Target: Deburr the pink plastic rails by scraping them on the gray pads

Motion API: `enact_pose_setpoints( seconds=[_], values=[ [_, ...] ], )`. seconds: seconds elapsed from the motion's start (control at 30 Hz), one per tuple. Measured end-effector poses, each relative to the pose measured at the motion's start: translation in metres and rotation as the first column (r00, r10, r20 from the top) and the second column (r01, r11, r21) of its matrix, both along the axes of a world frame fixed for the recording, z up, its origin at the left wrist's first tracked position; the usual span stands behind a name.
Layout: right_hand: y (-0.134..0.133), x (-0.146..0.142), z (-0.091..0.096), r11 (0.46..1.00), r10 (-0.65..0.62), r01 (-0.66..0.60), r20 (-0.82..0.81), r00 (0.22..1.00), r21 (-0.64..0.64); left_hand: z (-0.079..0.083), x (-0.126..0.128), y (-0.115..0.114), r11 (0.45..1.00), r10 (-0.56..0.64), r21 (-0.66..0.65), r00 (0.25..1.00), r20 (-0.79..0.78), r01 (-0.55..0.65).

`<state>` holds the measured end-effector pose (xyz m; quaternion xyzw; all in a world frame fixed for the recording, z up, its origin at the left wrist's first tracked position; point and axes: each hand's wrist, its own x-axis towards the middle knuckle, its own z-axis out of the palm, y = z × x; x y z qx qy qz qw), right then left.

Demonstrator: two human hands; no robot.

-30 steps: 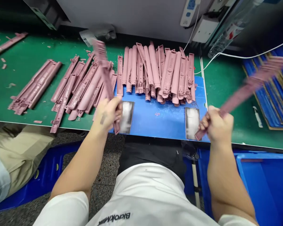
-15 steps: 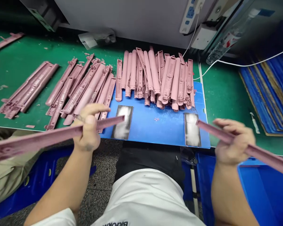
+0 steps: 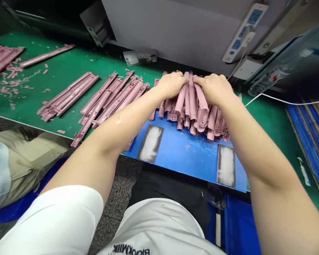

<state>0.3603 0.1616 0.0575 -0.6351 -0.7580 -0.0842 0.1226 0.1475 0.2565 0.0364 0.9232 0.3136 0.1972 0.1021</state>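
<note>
Both hands [image 3: 172, 85] [image 3: 214, 88] moved onto pink parts [image 3: 192, 99], "BlackMilk" shirt [image 3: 154, 230]

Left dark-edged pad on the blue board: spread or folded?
Spread: the pad lies on the blue board, rectangular face showing, no fold visible.

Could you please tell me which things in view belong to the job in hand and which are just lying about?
Likely part of the job:
piled pink plastic parts, touched by the left hand and right hand
blue board under the pile
two dark-edged pads on that board

Seemingly just lying about:
plastic bottle
clear plastic packaging
pink scraps
</note>
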Motion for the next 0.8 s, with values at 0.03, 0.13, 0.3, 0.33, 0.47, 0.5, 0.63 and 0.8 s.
enact_pose_setpoints(
  seconds=[0.03, 0.13, 0.3, 0.33, 0.47, 0.5, 0.63, 0.8],
  values=[
    [0.008, 0.004, -0.004, 0.999, 0.022, -0.021, 0.023, 0.999, -0.036, -0.002, -0.003, 0.002, 1.0, -0.014, -0.027, 1.0, -0.028, 0.013],
    [0.011, 0.007, 0.0, 0.994, 0.03, -0.027, 0.024, 0.999, -0.107, 0.007, -0.042, -0.009, 0.992, -0.039, -0.12, 0.998, 0.043, 0.044],
    [-0.07, -0.064, 0.039, 0.99, 0.116, -0.086, -0.31, 0.944, 0.11, 0.023, -0.183, -0.083, 0.973, 0.18, -0.203, 0.921, 0.346, -0.114],
    [-0.089, -0.091, 0.04, 0.985, 0.15, -0.108, -0.351, 0.924, 0.136, 0.019, -0.211, -0.103, 0.961, 0.249, -0.212, 0.891, 0.379, -0.178],
    [-0.115, -0.21, 0.0, 0.946, 0.172, -0.284, -0.506, 0.845, -0.154, -0.02, -0.272, -0.168, 0.887, 0.461, -0.191, 0.824, 0.33, -0.42],
    [-0.107, -0.235, -0.015, 0.935, 0.111, -0.264, -0.512, 0.852, -0.236, -0.031, -0.276, -0.179, 0.875, 0.483, -0.172, 0.833, 0.271, -0.452],
    [-0.061, -0.288, -0.04, 0.887, -0.116, -0.045, -0.316, 0.942, -0.46, -0.061, -0.274, -0.207, 0.845, 0.528, -0.118, 0.848, 0.04, -0.521],
    [-0.094, -0.271, -0.011, 0.83, -0.237, 0.114, -0.16, 0.958, -0.546, -0.055, -0.279, -0.218, 0.824, 0.525, -0.17, 0.841, -0.13, -0.541]
  ],
)
